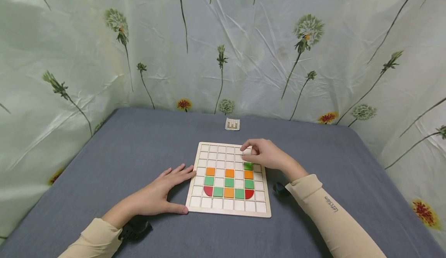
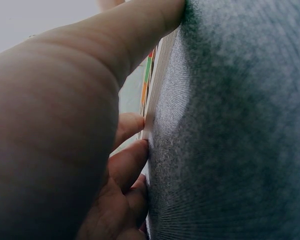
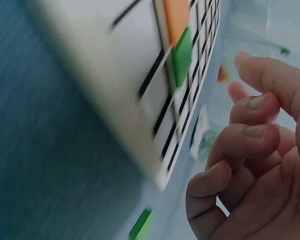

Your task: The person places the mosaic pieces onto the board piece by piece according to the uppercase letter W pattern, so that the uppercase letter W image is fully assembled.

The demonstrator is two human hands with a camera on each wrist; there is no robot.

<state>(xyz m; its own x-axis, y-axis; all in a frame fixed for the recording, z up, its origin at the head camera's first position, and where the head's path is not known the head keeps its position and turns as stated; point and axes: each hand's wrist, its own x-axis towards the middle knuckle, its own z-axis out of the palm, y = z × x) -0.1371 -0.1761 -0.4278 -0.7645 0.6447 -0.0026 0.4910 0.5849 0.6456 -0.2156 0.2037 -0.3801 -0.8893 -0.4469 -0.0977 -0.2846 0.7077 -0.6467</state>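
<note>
A square wooden grid board (image 1: 229, 213) lies flat on the table, holding orange, green and red tiles in its lower and middle cells. The topmost is a green tile (image 1: 248, 166) in the right-hand column of tiles. My left hand (image 1: 162, 192) is spread at the board's left edge, fingertips touching its side and thumb at the near corner. Over the far right part of the board hovers my right hand (image 1: 266, 153), thumb and index finger apart, other fingers loosely bent, with nothing visible between them. Another green tile (image 3: 141, 225) lies off the board in the right wrist view.
A small card (image 1: 232, 124) printed with a grid pattern lies beyond the board. Grey-blue cloth (image 1: 153, 134) covers the table. A pale curtain (image 1: 244, 57) with printed flowers hangs behind the table and along its sides.
</note>
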